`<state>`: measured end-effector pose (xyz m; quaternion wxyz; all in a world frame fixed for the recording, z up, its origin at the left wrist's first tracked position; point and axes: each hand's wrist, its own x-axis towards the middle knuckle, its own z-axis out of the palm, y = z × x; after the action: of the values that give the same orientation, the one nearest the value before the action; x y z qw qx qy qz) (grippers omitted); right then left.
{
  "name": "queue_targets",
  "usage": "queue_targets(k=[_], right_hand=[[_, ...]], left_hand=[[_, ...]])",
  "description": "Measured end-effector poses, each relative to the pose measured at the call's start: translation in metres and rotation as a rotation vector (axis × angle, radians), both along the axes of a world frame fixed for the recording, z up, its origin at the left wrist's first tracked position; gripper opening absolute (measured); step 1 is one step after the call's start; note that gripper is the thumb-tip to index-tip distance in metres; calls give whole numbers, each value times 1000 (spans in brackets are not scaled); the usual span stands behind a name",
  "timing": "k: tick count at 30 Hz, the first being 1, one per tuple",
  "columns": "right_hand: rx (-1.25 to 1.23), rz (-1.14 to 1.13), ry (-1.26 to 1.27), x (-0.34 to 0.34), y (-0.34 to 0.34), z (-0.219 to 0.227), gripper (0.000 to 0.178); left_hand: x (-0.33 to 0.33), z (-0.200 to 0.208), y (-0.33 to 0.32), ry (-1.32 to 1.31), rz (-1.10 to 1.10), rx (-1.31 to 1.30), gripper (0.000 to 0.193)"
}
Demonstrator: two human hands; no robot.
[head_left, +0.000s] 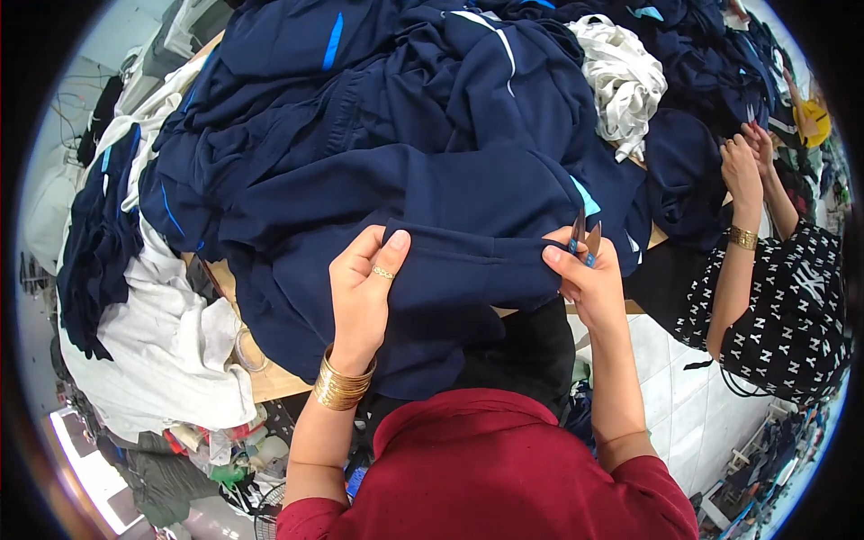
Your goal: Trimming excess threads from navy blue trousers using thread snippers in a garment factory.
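Note:
Between my hands a hemmed edge of a navy blue garment is stretched out flat, with a seam running along it. My left hand is closed on one end, its thumb pressing on top of the cloth. At the other end my right hand pinches the hem between thumb and fingers. That same hand also keeps a pair of thread snips, blades pointing up and away from me. The rest of the garment runs into the navy pile beyond, so its full shape is hidden.
A big heap of navy garments with blue and white trim covers the table. Bunched white cloth lies at the far right, and more white cloth hangs at the left. Another person's hands work on dark cloth at the right.

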<state>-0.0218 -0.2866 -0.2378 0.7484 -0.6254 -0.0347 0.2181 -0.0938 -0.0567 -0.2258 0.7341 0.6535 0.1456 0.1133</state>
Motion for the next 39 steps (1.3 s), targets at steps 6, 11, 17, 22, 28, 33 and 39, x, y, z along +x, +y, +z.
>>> queue_targets(k=[6,11,17,22,28,33,39], right_hand=[[-212,3,-250,-15,23,16,13],[-427,78,-678,-26,30,23,12],[-495,302,-1073,-48,22,9,40],[-539,227,-1010,-53,7,-1,46],[-533,181,-996,-56,8,1,43],[-460,169,-934,-52,13,7,31],[-455,0,-850,-53,28,17,20]], left_hand=[[-6,-5,-1,-125,232,565,7],[-32,3,-21,397,-518,-382,29],[-15,-17,-31,305,-136,-668,25],[-22,-15,-24,211,-249,-930,38],[-26,-16,-23,222,-274,-1055,40],[-38,-17,-20,194,-265,-878,27],[-37,-4,-28,188,-144,-592,19]])
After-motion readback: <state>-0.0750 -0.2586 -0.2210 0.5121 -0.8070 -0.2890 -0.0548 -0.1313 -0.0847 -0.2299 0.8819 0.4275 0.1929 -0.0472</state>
